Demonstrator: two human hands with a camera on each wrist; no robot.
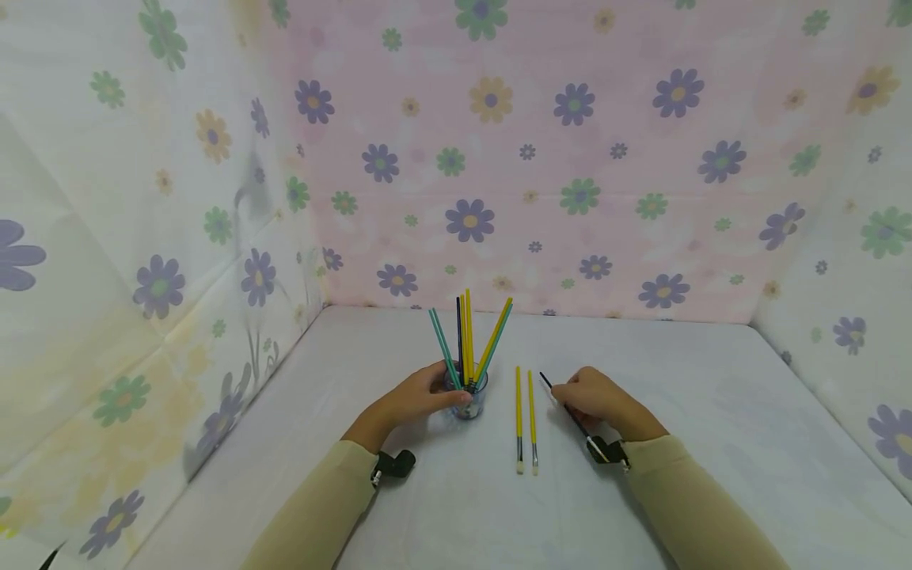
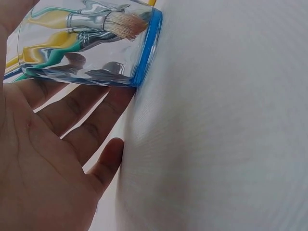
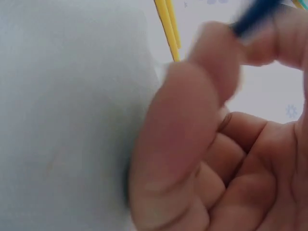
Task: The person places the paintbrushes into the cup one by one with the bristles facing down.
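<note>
A clear glass (image 1: 470, 412) stands on the white tabletop with several paintbrushes (image 1: 469, 332) in it, handles up, in yellow, teal and dark colours. My left hand (image 1: 416, 401) holds the glass from the left, thumb across its near side. In the left wrist view, the glass's blue base rim (image 2: 149, 48) and pale brush bristles (image 2: 126, 25) show, with fingers (image 2: 84, 103) along one side. My right hand (image 1: 598, 397) pinches a dark paintbrush (image 1: 579, 426), bristle end toward me; its handle (image 3: 257, 18) is blurred in the right wrist view.
Two yellow paintbrushes, a left one (image 1: 518, 408) and a right one (image 1: 532, 408), lie side by side between the glass and my right hand, bristles toward me. A flowered cloth (image 1: 527, 174) walls the table's back and sides.
</note>
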